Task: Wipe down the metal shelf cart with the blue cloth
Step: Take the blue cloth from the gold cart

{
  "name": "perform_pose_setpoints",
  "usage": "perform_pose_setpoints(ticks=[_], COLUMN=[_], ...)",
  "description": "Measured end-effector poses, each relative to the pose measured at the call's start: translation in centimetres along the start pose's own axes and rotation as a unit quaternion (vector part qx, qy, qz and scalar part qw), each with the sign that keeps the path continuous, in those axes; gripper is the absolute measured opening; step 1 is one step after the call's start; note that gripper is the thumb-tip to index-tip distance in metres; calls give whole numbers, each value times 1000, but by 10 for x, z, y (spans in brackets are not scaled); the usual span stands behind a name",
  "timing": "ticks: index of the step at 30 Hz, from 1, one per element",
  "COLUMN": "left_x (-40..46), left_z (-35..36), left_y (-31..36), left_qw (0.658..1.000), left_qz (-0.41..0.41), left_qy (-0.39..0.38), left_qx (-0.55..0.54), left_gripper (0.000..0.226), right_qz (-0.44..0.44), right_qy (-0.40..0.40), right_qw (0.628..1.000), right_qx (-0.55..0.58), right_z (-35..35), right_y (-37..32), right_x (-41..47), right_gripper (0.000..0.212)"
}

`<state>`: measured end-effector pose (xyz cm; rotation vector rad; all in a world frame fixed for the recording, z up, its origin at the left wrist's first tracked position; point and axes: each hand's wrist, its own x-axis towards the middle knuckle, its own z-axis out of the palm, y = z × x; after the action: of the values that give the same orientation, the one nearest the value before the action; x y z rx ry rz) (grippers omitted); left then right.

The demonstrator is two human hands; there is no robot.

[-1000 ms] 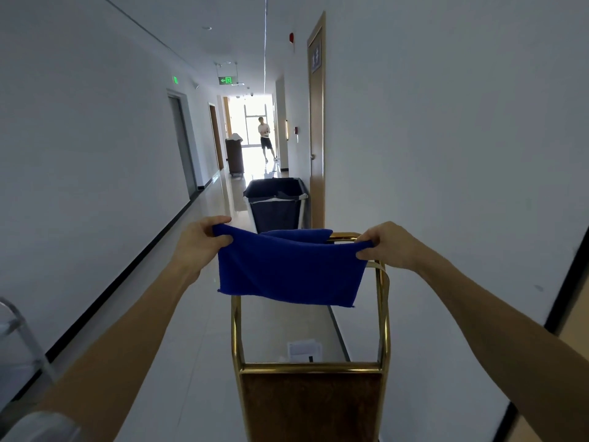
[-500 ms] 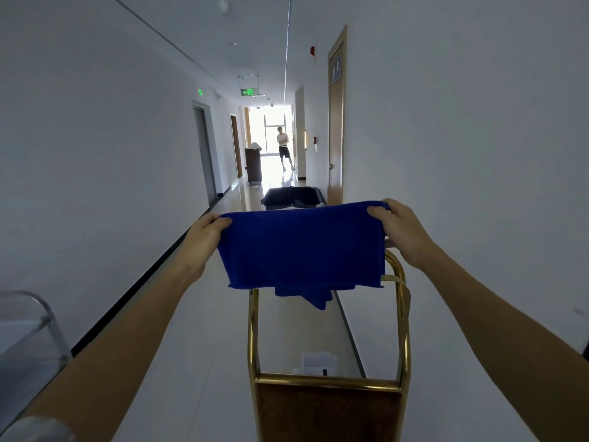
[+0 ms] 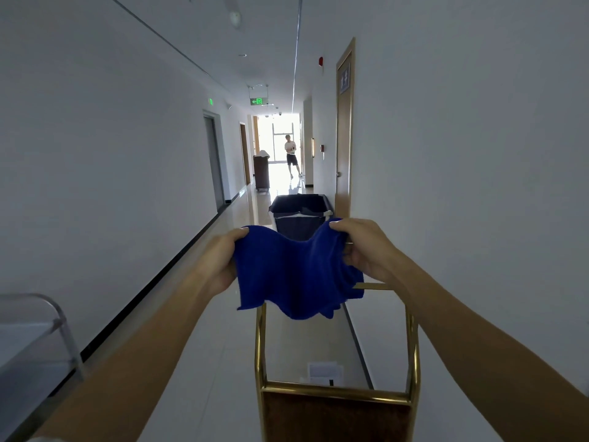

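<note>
A soft, matt blue cloth (image 3: pixel 296 275) with a fuzzy nap. A cart frame (image 3: pixel 412 346) of shiny, polished gold-coloured metal tubing holds a dark, matt wood panel (image 3: pixel 334 419). The pale floor (image 3: pixel 223 362) is smooth and glossy.

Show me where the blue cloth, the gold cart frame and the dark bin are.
blue cloth (image 3: pixel 287 275), head view, middle of the hanging fabric
gold cart frame (image 3: pixel 334 392), head view, lower crossbar
dark bin (image 3: pixel 294 223), head view, front wall

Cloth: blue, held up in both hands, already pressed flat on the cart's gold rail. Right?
Not quite. In the head view the cloth is held up by the left hand and right hand, but it hangs slack in the air, not pressed flat on the rail.
</note>
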<state>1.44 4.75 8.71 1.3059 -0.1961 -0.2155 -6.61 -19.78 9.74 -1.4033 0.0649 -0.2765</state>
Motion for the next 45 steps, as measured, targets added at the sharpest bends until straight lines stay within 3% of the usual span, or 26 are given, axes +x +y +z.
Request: perform_pose_setpoints(ticks=[3, 7, 13, 16, 21, 25, 28, 31, 36, 40, 45], left_x=[-5, -14, -23, -24, -24, -27, -31, -34, -43, -56, -72], left_z=[10, 18, 10, -1, -17, -37, -59, -85, -128, -174, -238], left_y=[-3, -4, -7, -10, -15, -15, -12, -8, -1, 5, 12], left_qw=[999, 996, 992, 991, 996, 997, 993, 988, 987, 992, 993], left_qz=[10, 25, 23, 25, 26, 28, 11, 22, 36, 50, 52], left_qy=[-48, -76, -120, -133, -81, -55, -37, -43, -30, 3, 58], left_qx=[18, 26, 17, 23, 9, -50, -113, -146, -155, -116, -89], left_gripper=[26, 25, 44, 53, 51, 43, 43, 36, 28, 17, 33], right_qz=[-36, -71, -20, -35, -93, -117, -53, 33, 100, 97, 73], right_qy=[-67, -91, -148, -172, -203, -126, -89, -156, -244, -267, -242], right_qw=[997, 993, 989, 983, 956, 969, 986, 985, 963, 955, 966], right_qx=[-5, -29, -3, -56, -189, -174, -129, -62, 44, 87, 51], right_z=[23, 48, 65, 68, 74, 86, 97, 115, 163, 207, 267], right_y=[2, 9, 10, 12, 24, 40, 55, 72, 104, 116, 125], right_x=[-1, -4, -8, -6, -10, -6, 2, 7, 16, 20, 23], right_gripper=[7, 13, 31, 29, 37, 32, 29, 32, 70, 53, 37])
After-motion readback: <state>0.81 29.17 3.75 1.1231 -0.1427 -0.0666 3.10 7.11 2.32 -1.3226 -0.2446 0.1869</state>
